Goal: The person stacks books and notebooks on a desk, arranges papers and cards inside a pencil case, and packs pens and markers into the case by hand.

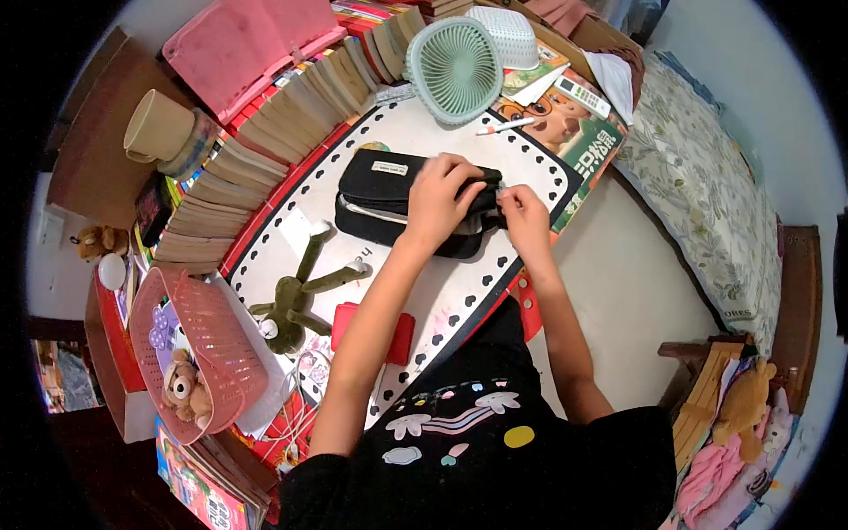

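– what worries you?
– the right hand has fingertips pinched on the end of the black fabric case; the left hand, half-curled, rests over it, though i can't tell its grip. uneven pulling could skid the case.
– across what?
– its white, heart-bordered tabletop. beyond, i see a pale-green ribbed basket, then a leaf-patterned mattress.

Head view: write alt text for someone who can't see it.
A person's left hand rests on a black case while the right hand pinches at its right end, on a white mat. A green plush lies to the left, a pink basket beyond it, and books line the mat's far side.
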A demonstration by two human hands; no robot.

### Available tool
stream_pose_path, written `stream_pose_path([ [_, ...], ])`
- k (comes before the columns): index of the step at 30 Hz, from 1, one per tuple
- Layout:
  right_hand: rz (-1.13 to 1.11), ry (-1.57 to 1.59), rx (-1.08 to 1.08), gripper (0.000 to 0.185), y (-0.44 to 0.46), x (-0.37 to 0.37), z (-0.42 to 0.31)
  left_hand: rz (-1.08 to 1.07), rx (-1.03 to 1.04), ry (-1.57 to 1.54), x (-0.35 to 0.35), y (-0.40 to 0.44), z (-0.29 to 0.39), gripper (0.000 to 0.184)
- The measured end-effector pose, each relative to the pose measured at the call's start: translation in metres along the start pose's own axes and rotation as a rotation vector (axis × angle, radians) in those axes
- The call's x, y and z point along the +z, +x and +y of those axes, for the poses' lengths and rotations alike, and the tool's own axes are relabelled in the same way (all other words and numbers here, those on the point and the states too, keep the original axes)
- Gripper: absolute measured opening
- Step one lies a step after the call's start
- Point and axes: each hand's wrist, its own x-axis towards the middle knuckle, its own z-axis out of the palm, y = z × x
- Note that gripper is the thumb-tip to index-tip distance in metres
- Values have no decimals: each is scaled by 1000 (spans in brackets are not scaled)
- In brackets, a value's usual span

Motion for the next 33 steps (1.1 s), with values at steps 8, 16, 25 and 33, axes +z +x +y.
stream_pose_path([
  [8, 174, 193, -107, 12, -53, 28, -19, 21, 143, 245, -17, -57, 30, 13],
  [16, 83, 131, -322, 14, -73, 44, -51, 163, 183, 470, -40, -67, 34, 25],
  [25, -126, 765, 2, 18, -68, 62, -19, -7, 117, 512, -42, -58, 19, 16],
  [33, -215, 207, -46, 55, -33, 51, -2, 126, 207, 529, -33, -66, 13, 12],
])
